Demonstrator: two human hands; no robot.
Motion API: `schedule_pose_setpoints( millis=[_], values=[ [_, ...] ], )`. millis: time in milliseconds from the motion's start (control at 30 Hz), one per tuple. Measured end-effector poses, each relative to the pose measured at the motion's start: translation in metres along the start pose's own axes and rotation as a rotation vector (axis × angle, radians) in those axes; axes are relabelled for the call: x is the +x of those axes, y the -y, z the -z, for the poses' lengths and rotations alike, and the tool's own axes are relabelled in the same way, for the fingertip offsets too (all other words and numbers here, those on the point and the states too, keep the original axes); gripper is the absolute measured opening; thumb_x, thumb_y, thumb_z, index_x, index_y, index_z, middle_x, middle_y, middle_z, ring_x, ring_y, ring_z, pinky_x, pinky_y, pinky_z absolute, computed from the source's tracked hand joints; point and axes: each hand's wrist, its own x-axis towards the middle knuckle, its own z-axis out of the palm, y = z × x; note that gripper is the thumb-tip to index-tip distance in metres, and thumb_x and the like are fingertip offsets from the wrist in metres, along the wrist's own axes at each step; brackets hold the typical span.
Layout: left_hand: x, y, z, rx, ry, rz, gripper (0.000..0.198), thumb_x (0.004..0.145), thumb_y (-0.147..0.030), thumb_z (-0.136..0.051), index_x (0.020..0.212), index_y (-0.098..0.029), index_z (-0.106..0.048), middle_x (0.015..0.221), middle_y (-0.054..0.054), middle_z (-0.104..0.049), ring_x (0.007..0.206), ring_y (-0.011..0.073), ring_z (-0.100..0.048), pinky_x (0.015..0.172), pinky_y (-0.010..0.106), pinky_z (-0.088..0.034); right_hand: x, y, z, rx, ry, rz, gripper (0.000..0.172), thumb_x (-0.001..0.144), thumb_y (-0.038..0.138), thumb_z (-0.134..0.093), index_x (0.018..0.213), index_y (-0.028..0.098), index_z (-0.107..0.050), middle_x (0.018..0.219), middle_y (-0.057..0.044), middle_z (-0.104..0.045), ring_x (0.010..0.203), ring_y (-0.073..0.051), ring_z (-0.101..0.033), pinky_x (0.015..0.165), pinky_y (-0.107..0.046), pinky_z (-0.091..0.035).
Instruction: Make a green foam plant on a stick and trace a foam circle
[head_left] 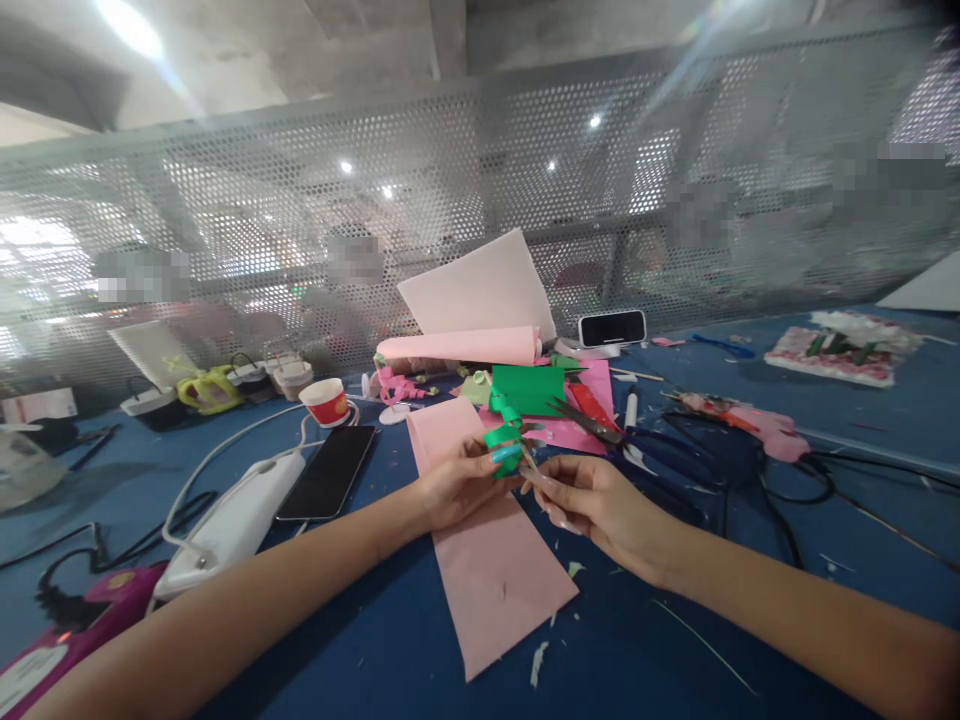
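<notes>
My left hand (465,482) is closed on a curled green paper strip (504,436), pinched between thumb and fingers. Close beside it, my right hand (581,495) pinches a thin pale stick (529,460) whose tip points at the green curl. Whether the stick touches the strip I cannot tell. Below both hands lies a long pink paper sheet (502,590). Just beyond them are a flat green paper piece (529,388) and dark-handled scissors (592,420), lying with blades apart on bright pink paper (559,433).
At left are a black phone (328,473), a white power strip (232,525) and a red paper cup (325,403). A pink glue gun (772,425) with a black cable lies right. A rolled pink sheet (461,346) and a propped phone (612,328) stand before the perforated metal screen (465,170).
</notes>
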Motion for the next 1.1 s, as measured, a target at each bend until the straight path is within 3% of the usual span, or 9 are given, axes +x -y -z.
schedule_pose_setpoints(
  millis=[200,400,600,767,1100],
  values=[
    [0.002,0.006,0.003,0.030,-0.077,0.015,0.037,0.054,-0.021,-0.087,0.086,-0.013,-0.071,0.081,0.004,-0.071,0.075,0.0130,-0.065,0.074,0.025,-0.049,0.001,-0.004,0.003,0.012,0.010,0.008,0.030,0.063,0.040,-0.082,0.069,0.016,-0.065,0.060,0.002,-0.054,0.047,-0.005,-0.041,0.043,-0.022,-0.030],
    [0.002,0.010,0.005,0.070,-0.012,-0.015,0.036,0.056,-0.026,-0.086,0.086,-0.011,-0.071,0.077,0.004,-0.069,0.066,0.0112,-0.062,0.072,0.026,-0.047,0.003,-0.006,0.006,0.008,0.027,0.022,0.028,0.066,0.041,-0.080,0.071,0.016,-0.067,0.062,0.002,-0.055,0.046,-0.005,-0.041,0.042,-0.023,-0.031],
    [0.002,0.011,0.008,0.072,-0.073,-0.006,0.034,0.054,-0.024,-0.087,0.082,-0.013,-0.073,0.076,0.004,-0.070,0.068,0.0113,-0.062,0.073,0.025,-0.045,0.005,-0.005,0.006,-0.036,0.004,0.026,0.031,0.064,0.041,-0.081,0.070,0.016,-0.064,0.063,0.001,-0.056,0.047,-0.005,-0.044,0.042,-0.022,-0.031],
    [0.002,0.011,0.004,0.121,-0.067,-0.013,0.035,0.052,-0.026,-0.088,0.080,-0.010,-0.073,0.063,0.001,-0.065,0.055,0.0076,-0.053,0.060,0.024,-0.042,0.005,-0.004,0.002,-0.064,0.000,0.027,0.034,0.062,0.044,-0.082,0.067,0.016,-0.063,0.060,0.002,-0.056,0.041,-0.004,-0.044,0.039,-0.022,-0.030],
    [0.002,0.014,-0.002,0.164,-0.240,-0.036,0.027,0.050,-0.027,-0.088,0.062,-0.011,-0.070,0.058,0.002,-0.065,0.050,0.0091,-0.053,0.052,0.025,-0.038,0.006,-0.010,-0.001,-0.107,-0.047,0.023,0.037,0.058,0.044,-0.084,0.066,0.015,-0.061,0.060,0.002,-0.058,0.041,-0.005,-0.046,0.040,-0.021,-0.037]
  ],
)
